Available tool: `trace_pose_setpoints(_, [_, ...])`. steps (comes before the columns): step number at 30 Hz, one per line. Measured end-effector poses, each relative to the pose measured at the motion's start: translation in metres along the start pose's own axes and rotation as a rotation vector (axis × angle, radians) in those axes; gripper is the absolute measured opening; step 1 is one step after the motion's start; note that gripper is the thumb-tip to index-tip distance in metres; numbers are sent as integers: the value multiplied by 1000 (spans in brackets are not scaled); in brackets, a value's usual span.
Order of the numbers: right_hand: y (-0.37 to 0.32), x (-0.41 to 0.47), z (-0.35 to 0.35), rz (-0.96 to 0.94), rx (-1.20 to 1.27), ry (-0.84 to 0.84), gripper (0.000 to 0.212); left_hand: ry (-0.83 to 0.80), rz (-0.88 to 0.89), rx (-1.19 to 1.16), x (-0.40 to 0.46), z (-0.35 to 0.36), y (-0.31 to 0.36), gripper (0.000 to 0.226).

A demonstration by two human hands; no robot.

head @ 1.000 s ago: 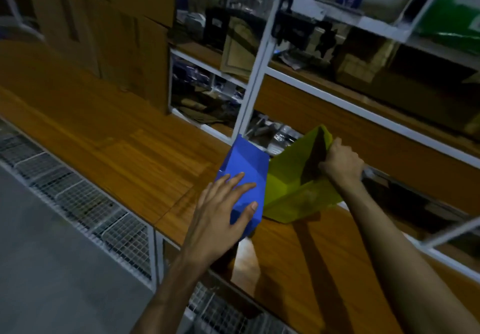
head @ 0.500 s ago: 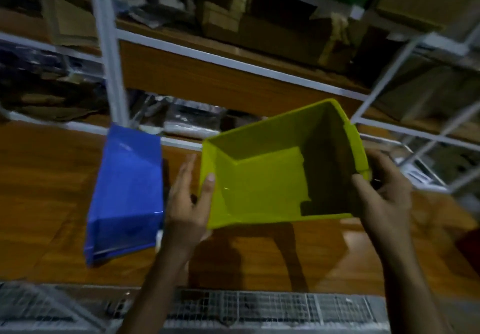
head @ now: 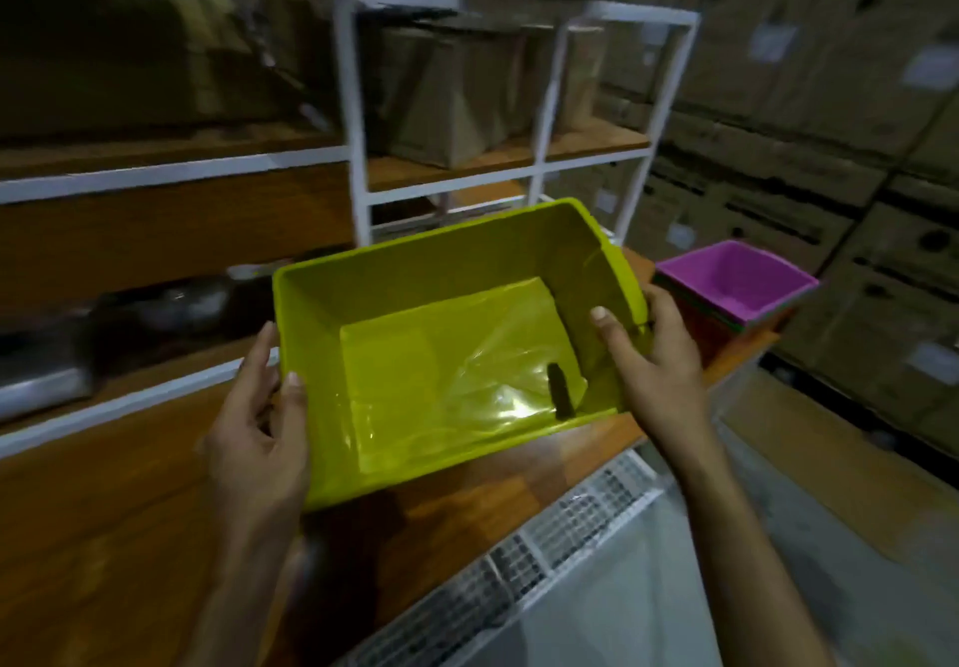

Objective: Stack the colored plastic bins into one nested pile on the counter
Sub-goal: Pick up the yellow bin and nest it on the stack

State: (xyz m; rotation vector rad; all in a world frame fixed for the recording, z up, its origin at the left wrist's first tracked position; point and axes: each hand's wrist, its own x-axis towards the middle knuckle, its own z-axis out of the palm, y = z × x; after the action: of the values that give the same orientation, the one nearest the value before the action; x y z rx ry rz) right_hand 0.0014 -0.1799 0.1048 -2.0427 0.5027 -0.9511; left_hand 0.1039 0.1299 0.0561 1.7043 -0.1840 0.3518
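A yellow-green plastic bin (head: 446,350) is held above the wooden counter (head: 104,537), its open side tipped toward me. My left hand (head: 259,422) grips its left wall, thumb inside the rim. My right hand (head: 654,360) grips its right wall, thumb inside as well. To the right, at the counter's far end, stands a nested pile of bins with a purple bin (head: 737,282) on top; edges of other colours show beneath it. The blue bin is out of view.
White metal shelving (head: 358,137) with wooden boards and brown packages runs behind the counter. Stacked cardboard boxes (head: 830,121) fill the right side. A wire-mesh panel (head: 545,552) runs below the counter's front edge, with grey floor beyond.
My left hand left the blue bin and took the yellow-green bin's left wall. The bin, in both hands, moved right; the view swung right, so the purple-topped pile appeared and the blue bin dropped out.
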Motion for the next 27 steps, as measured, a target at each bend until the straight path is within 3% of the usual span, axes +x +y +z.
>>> trace_pose_setpoints(3, [55,37,-56,97,38,17,37,-50,-13,-42,-7,93,16,55])
trace_pose_setpoints(7, [109,84,-125,96,6,42,60,-92,-17,-87,-15,197,33,49])
trace_pose_setpoints(14, [169,168,-205,154,-138,165,46,-203,100,-2,4,340,62,36])
trace_pose_setpoints(19, [220,242,-236,211,-312,99,42,-383,166,170,19,438,67,41])
trace_pose_setpoints(27, [297,372,-270,268,-406,63,39,-375,155,84,55,582,80,35])
